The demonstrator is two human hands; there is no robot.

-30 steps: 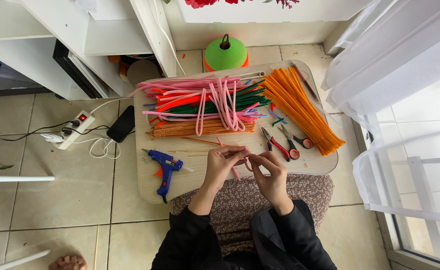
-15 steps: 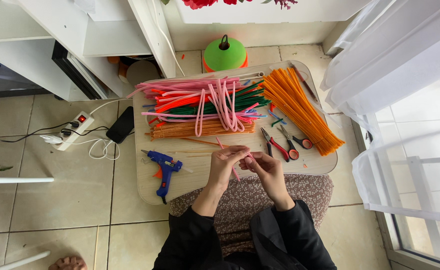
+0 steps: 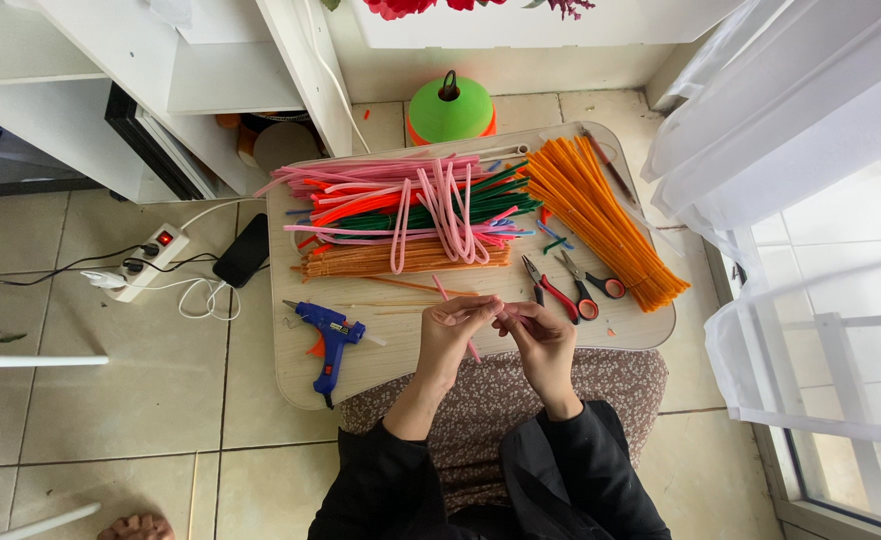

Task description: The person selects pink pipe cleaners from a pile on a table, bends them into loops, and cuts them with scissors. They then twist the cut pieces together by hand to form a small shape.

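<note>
From the head view we see our left hand (image 3: 453,335) and right hand (image 3: 541,340) pinched together on a pink pipe cleaner (image 3: 461,320) above the near edge of the lap tray (image 3: 381,370), its long axis slanting away toward the piled stems (image 3: 411,215).

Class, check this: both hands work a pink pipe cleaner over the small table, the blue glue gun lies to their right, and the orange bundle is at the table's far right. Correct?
One slip: the glue gun lies to the left of the hands, not the right, as the head view shows. The left hand and right hand do work a pink pipe cleaner over the table, and the orange bundle is at its far right.
</note>
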